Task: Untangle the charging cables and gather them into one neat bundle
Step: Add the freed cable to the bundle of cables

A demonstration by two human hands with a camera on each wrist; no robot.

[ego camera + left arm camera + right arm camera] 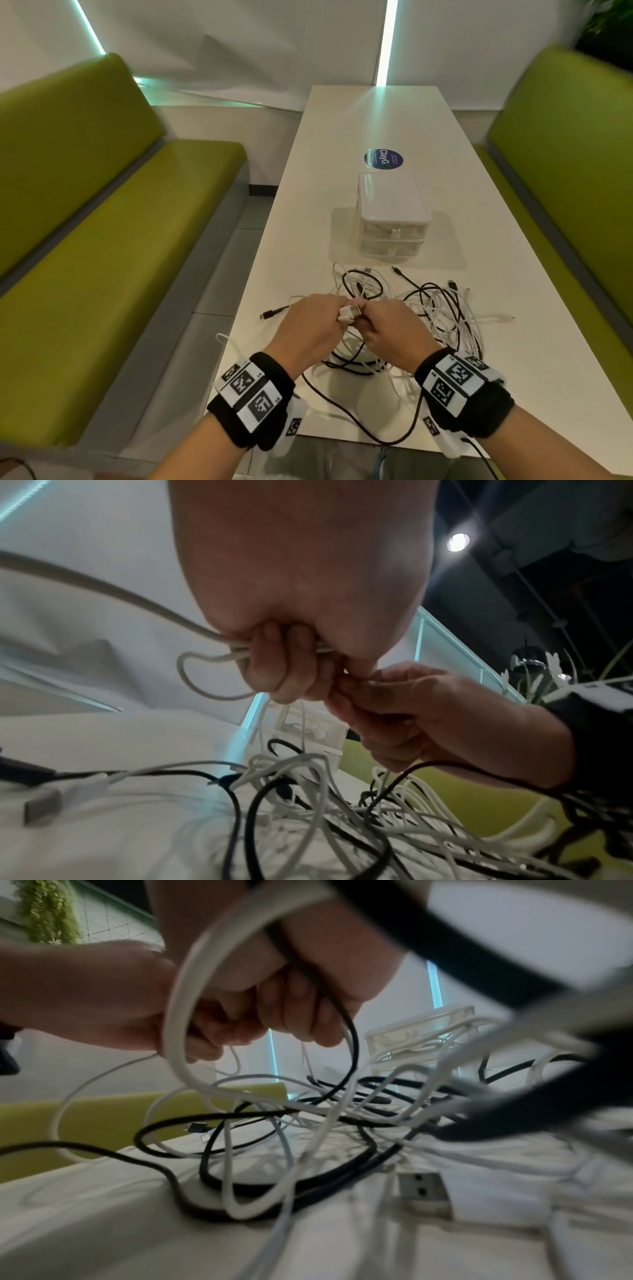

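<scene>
- Charging cables (404, 318), black and white mixed, lie in a loose tangle on the near end of the white table (513, 291), in front of a small clear drawer box (394, 212); several plug ends stick out at the edges of the heap.
- Left hand (308, 329) has its fingers curled round a few folded turns of white cable (205, 642), held above the heap; the wrist view shows the strands clamped between fingers and palm, with one small loop hanging free.
- Right hand (387, 335) meets it knuckle to knuckle, fingers curled, pinching the same white coil (349, 313); a black cable (329, 1010) also runs through its grip.
- Judging from this, the step in hand is winding one white cable into a coil while its tail is still caught in the heap.
- To do it well, the left hand should keep the finished turns tight while the right feeds slack in even loops.
- Freeing the black strand from the right grip first seems wise; otherwise it may be wound into the coil.
- Pulling gently along the white cable's own run should avoid tightening crossings below.
- Most of the heap is untouched, so the task looks early.
</scene>
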